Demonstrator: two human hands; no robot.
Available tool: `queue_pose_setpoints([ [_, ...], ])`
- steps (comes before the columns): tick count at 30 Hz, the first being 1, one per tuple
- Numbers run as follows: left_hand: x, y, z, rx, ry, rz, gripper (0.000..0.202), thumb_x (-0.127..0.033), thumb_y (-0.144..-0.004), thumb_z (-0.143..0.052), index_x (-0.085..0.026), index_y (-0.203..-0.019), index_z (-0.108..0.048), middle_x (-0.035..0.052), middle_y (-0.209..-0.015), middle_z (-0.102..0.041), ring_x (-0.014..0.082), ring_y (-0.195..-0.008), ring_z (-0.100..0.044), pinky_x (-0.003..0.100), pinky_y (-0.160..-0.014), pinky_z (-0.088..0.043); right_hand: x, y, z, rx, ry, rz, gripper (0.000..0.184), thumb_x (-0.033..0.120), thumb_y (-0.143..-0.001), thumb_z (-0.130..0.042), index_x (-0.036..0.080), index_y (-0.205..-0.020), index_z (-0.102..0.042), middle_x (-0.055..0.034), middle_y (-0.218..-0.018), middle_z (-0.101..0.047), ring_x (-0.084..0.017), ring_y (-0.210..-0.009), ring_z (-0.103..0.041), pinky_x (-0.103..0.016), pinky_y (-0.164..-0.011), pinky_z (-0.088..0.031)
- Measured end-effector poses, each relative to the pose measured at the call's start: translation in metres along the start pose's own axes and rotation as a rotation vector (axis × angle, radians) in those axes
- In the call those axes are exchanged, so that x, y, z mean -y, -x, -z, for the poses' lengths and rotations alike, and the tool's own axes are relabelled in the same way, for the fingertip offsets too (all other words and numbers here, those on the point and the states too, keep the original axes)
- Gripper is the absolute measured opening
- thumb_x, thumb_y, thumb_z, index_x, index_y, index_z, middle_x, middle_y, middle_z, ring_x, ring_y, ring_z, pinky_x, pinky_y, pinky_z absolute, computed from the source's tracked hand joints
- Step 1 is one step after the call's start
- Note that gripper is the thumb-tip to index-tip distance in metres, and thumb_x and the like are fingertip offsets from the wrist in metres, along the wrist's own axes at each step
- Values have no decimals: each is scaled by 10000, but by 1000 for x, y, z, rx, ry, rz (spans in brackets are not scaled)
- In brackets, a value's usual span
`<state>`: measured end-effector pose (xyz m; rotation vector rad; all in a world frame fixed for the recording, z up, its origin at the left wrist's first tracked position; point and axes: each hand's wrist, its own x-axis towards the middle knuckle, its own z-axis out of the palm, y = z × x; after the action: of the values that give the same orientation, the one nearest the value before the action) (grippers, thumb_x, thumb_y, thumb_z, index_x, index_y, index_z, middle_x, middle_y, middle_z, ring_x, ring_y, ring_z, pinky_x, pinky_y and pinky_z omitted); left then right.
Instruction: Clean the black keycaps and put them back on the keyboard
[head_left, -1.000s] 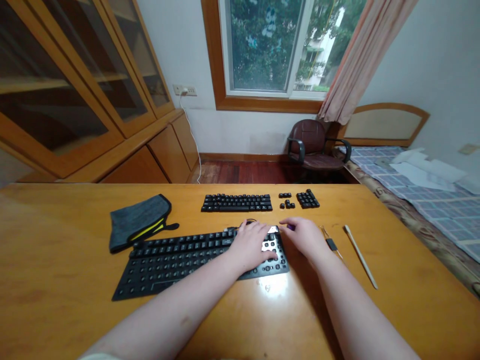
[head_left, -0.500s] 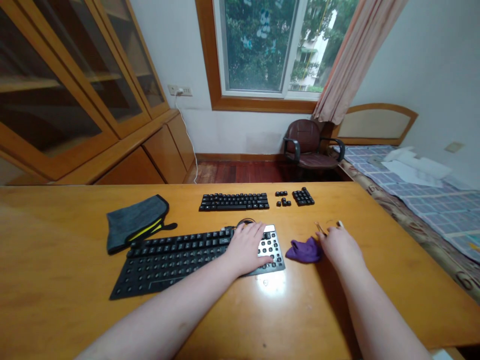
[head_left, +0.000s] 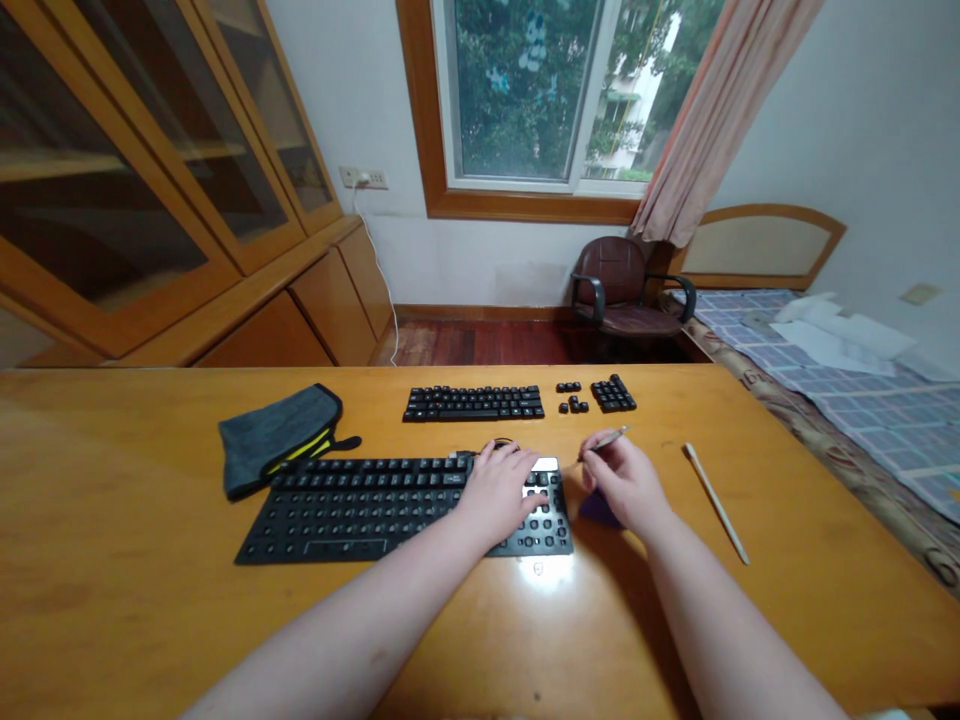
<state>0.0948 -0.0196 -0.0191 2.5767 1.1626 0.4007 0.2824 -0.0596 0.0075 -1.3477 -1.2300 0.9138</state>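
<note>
**Wooden surface (head_left: 112,550) below a window (head_left: 517,110), keyboard (head_left: 345,515) mid-surface**

Past the far edge, a maroon armchair (head_left: 611,280); beyond the right edge, a bed (head_left: 825,330); off the far left corner, a glass-doored cabinet (head_left: 225,170).

Keycaps on the keyboard's far rows, exposed switches nearer. On its right part, the left hand (head_left: 495,490), palm down, fingers parted and out to the keyboard's far edge, laid flat rather than gripping. Near the keyboard's far right corner, the right hand (head_left: 619,480), curled, thumb and fingers pinched around a slim tool (head_left: 611,438), one end up toward the surface's far right corner, the other down toward the keyboard. Exact kind of tool impossible to tell. Low behind that hand, a purple cloth (head_left: 600,512), just beside the keyboard's right edge; contact with the hand hard to tell.

At the keyboard's far left corner, a grey cloth (head_left: 281,435) with yellow trim. Near the surface's far edge, a block of black keycaps (head_left: 472,403), two small keycap groups (head_left: 574,404) and a number-pad set (head_left: 613,395), with a narrow band of wood down to the keyboard. Toward the right edge, a pale stick (head_left: 716,503), aslant, with an open lane between stick and right hand. Widest room on the surface's left side.
</note>
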Motion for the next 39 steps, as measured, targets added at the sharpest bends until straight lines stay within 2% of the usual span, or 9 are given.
queue_pose_setpoints([
  [3,0,1,-1,-12,14,-10,516,-425,-753,-595,-223,-1212,-474,65,-1240,-547,236,-1186,-433,442,-1053,-211,-15,2,-20,74,6,33,137,331,-782,-513,198,-786,-480,46,-554,-478,-111,-448,-464,-241,-459,-383],
  [6,0,0,-1,-34,22,-8,511,-423,-737,-613,-225,-1191,-488,51,-1211,-568,232,-1148,-462,435,-1039,-235,-22,1,-23,85,146,73,120,315,-806,-485,196,-816,-494,25,-579,-505,-137,-501,-503,-265,-508,-413],
  [11,-2,-1,-2,-50,26,1,510,-406,-723,-634,-227,-1179,-493,47,-1189,-578,228,-1123,-474,426,-1025,-254,-13,1,-21,61,451,208,90,262,-806,-470,188,-805,-520,-37,-726,-563,-165,-645,-536,-295,-614,-430],
  [15,-3,-1,-1,-39,36,3,501,-393,-733,-625,-215,-1184,-500,69,-1198,-573,241,-1121,-476,424,-997,-286,-10,0,-27,65,572,221,85,239,-802,-464,182,-803,-527,-43,-736,-561,-168,-662,-528,-297,-623,-429],
  [24,-1,-3,-5,-74,51,0,428,-344,-766,-583,-202,-1165,-524,56,-1209,-574,242,-1173,-441,448,-1048,-221,-20,2,-27,230,464,293,44,172,-756,-490,193,-770,-526,-36,-775,-568,-157,-701,-537,-266,-618,-428],
  [29,-3,-6,-5,-58,88,-51,385,-309,-768,-587,-235,-1142,-537,31,-1201,-584,212,-1155,-470,443,-1051,-231,-26,0,-20,221,330,246,70,189,-784,-457,187,-782,-526,-25,-754,-566,-145,-662,-546,-259,-606,-431],
  [32,-4,-6,-6,-61,103,-61,301,-261,-774,-568,-243,-1074,-581,22,-1179,-599,196,-1125,-498,432,-1038,-266,-26,1,-23,250,385,230,93,239,-818,-451,189,-800,-527,-25,-741,-577,-151,-657,-548,-265,-604,-423],
  [36,-2,-6,-10,-74,123,-77,292,-167,-768,-533,-217,-1044,-612,28,-1161,-615,178,-1116,-515,393,-1043,-284,-27,3,-32,228,549,306,111,282,-815,-489,190,-755,-503,-32,-720,-572,-165,-684,-547,-275,-630,-418],
  [39,-1,-6,-14,-112,144,-106,262,-189,-788,-527,-220,-1028,-627,27,-1130,-634,175,-1088,-542,382,-1008,-336,-35,4,-37,120,551,374,131,257,-829,-455,194,-716,-470,-26,-671,-553,-157,-648,-541,-273,-627,-423],
])
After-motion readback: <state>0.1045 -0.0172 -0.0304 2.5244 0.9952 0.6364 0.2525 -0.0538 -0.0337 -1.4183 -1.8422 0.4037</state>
